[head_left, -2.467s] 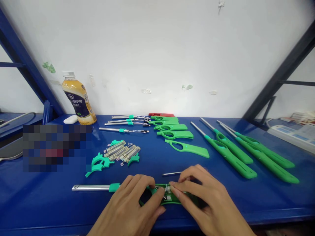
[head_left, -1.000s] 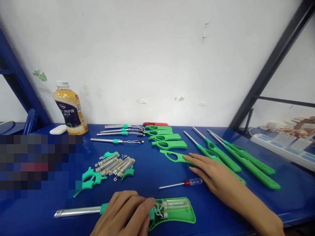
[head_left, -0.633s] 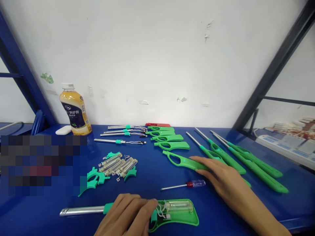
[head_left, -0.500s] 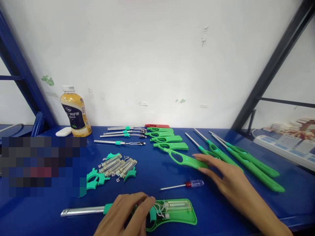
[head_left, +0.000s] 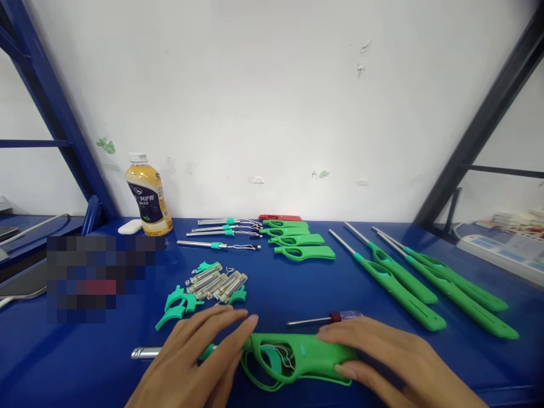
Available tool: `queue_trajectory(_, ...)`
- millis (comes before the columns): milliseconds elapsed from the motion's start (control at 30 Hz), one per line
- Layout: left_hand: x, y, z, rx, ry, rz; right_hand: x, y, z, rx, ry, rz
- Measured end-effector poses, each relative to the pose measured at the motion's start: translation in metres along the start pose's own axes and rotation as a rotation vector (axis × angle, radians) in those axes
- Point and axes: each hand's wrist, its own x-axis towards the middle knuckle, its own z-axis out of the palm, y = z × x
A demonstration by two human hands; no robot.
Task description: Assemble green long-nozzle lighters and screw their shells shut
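Note:
In front of me lies a long-necked gas lighter, its metal tube (head_left: 144, 353) pointing left. My left hand (head_left: 191, 362) is closed over its neck, hiding part of the tube. A green half shell of the handle (head_left: 312, 354) is gripped at its right end between the thumb and fingers of my right hand (head_left: 391, 357). This shell lies over the lower green half, slightly out of line with it. Through its finger opening show a teal trigger (head_left: 273, 362) and white wires. Just behind my right hand is a screwdriver (head_left: 312, 321), its handle partly covered.
Clear fuel tanks (head_left: 219, 283) and teal triggers (head_left: 176, 306) lie in a pile. Tubes with wires (head_left: 208, 245) and green half shells (head_left: 304, 253) sit farther back. Several whole lighters (head_left: 399, 292) lie right. A bottle (head_left: 148, 198) stands by the wall.
My right hand has brought the green half shell from the back row toward me and onto the open lighter. My left hand has stayed at the lighter's neck. The view has shifted slightly.

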Motion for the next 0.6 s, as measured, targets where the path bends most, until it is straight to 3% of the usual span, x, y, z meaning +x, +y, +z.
queue_trajectory(300,-0.014,-0.011,0.009,-0.024,-0.106,0.079,-0.003,0.006,0.005,-0.019,-0.002,-0.081)
queue_trajectory(600,-0.014,-0.014,0.005,-0.034,-0.154,-0.017,0.005,-0.003,0.004,-0.005,-0.068,-0.065)
